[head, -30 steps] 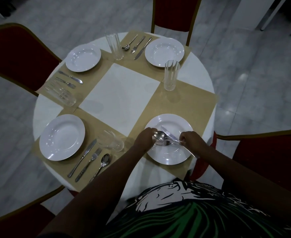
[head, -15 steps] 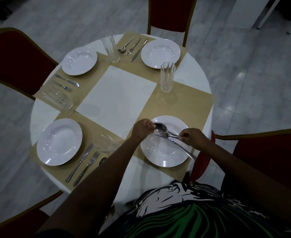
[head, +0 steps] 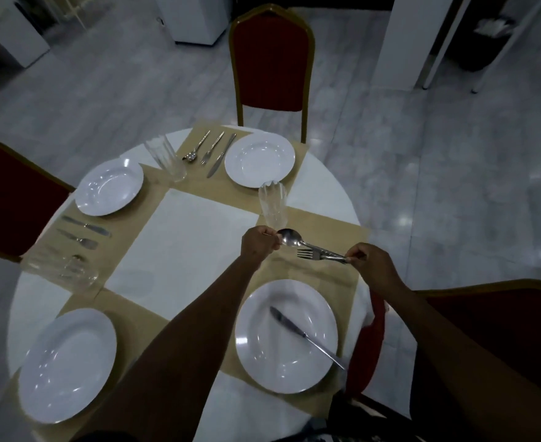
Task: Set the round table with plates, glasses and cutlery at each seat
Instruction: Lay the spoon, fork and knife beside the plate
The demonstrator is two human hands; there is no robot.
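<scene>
While held above the near-right placemat [head: 323, 237], the spoon [head: 289, 239] and fork [head: 309, 254] are stiff, light, slippery steel; left hand [head: 259, 245] pinches the bowl, right hand [head: 369, 261] grips both handles, the better hold.

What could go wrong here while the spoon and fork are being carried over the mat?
The tall glass stands upright just behind the left hand, so a small swing may tip it. The spoon and fork are pinched only at their ends and might slip. The knife lies loose across the near plate and could slide if bumped.
</scene>
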